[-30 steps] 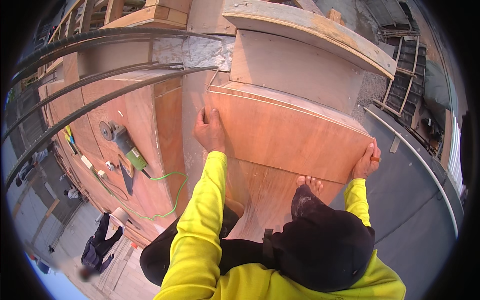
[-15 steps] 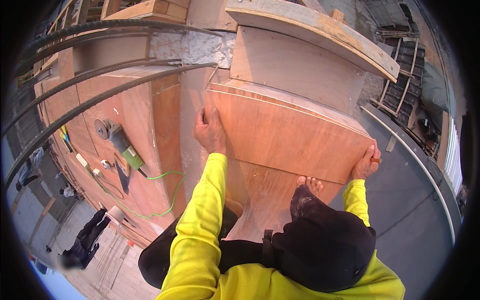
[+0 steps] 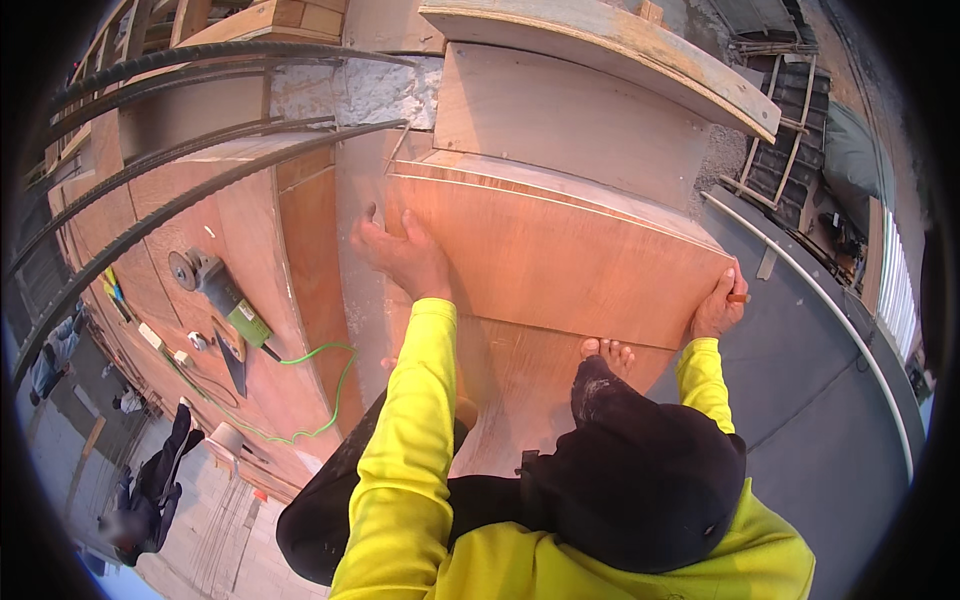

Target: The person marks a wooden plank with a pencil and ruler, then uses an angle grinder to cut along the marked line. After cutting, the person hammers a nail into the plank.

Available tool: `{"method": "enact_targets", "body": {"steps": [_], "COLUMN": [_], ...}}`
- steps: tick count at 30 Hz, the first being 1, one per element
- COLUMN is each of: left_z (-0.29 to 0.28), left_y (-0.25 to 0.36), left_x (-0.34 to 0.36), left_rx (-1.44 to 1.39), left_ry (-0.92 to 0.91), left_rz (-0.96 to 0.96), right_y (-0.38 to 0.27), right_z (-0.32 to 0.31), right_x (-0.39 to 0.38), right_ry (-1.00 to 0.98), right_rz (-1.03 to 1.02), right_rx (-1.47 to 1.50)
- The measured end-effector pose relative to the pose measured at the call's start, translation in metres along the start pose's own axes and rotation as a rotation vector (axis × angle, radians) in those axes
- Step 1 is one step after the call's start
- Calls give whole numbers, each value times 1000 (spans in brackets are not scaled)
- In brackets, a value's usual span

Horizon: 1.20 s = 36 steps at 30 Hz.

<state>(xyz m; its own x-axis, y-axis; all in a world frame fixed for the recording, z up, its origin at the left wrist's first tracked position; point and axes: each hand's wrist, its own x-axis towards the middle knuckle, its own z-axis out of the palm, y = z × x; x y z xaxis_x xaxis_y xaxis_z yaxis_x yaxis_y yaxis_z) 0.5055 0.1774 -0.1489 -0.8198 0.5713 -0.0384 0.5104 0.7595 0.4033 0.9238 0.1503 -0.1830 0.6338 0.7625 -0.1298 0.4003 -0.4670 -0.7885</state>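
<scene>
Head view showed a person crouched over a plywood sheet (image 3: 560,260), both arms in yellow sleeves stretched out to it. Left hand (image 3: 400,255) lay on the sheet's left edge, palm down, fingers apart and flat, some hooked over the edge; not clamped on anything. Right hand (image 3: 718,312) sat at the sheet's near right corner, fingers curled together around a small orange pencil-like stub (image 3: 738,298), tip against the corner. Couldn't tell how the grip was arranged, too small.

Sheet was reddish-brown, tilted up, far edge leaning against a pale boxed form (image 3: 570,130) with a curved wooden cap (image 3: 600,55) above it. Near edge rested on another plywood surface (image 3: 520,370), where a bare foot (image 3: 607,352) stood just beside the sheet's lower edge, between the two arms. Dark trouser knee (image 3: 640,480) filled the near centre.

Left of the sheet: a wide plywood deck (image 3: 200,260) with an angle grinder (image 3: 215,290), green body, disc toward the far left, and its green cable (image 3: 320,390) looping nearer. Small bits of hardware lay near the grinder; too small to identify. Several dark steel rebars (image 3: 200,130) arched across the far left above the deck.

Right: grey slab surface (image 3: 820,400) with a pale pipe (image 3: 810,290) running along it. Well below at near left, another person in dark clothes (image 3: 150,490) on paved ground.
</scene>
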Motion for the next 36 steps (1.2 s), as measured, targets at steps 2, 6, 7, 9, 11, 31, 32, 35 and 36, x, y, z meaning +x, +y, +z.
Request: {"method": "enact_targets", "body": {"steps": [2,6,7,9,11,31,32,35,36], "left_z": [14,28,28,28,32,25,24,50,61], "left_y": [-12,21,31,47,46,74,76,52,43], "left_x": [-10,-59,-70,-91,-86,-71,-71,-84,-90], "left_rx": [32,139,188,289,288,231,238,359,416], "left_ry": [-18,-96,-205,-417,-490,-653,-662,-447,-345], "left_rz": [44,149,126,79,36,-151,-153,-60,-4], "right_y": [-4,-3,-6,-6,-4,-187,-198,-240,-245], "right_z": [4,3,3,5,5,60,84,159,179], "right_x": [1,1,1,0,-1,3,-4,-31,-39], "right_ry": [-12,-25,-20,-11,-9,-978,-1085,-1383,-1400], "right_rz": [-55,-70,-73,-58,-26,-425,-507,-758,-828], "right_rx": [-98,-120,-146,-131,-103,-459,-443,-494,-475]}}
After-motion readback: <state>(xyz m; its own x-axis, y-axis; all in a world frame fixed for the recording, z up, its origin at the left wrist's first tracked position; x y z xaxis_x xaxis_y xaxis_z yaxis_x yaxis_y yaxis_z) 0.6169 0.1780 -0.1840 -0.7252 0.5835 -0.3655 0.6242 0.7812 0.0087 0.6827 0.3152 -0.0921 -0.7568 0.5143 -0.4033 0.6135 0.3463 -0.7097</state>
